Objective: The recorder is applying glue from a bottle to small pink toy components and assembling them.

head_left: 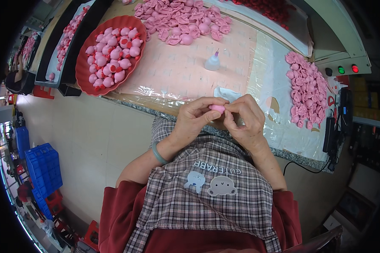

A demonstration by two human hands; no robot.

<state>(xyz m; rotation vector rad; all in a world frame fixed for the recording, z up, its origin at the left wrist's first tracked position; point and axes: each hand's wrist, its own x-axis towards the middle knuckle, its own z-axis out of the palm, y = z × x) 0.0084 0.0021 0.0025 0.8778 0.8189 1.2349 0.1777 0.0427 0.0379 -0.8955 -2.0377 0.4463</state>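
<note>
Between my two hands, just over the table's near edge, is a small pink rounded piece. My left hand pinches it between thumb and forefinger. From the other side my right hand closes thumb and fingertips on its right end; whether something tiny sits in that pinch is hidden. A folded white cloth lies just beyond my fingers. Past it a small translucent squeeze bottle with a purple nozzle stands upright on the table.
A red scalloped bowl of pink pieces with red parts stands left. Pink ruffled pieces lie in a far heap and a right heap. A black tray is at far left. Blue crates stand on the floor.
</note>
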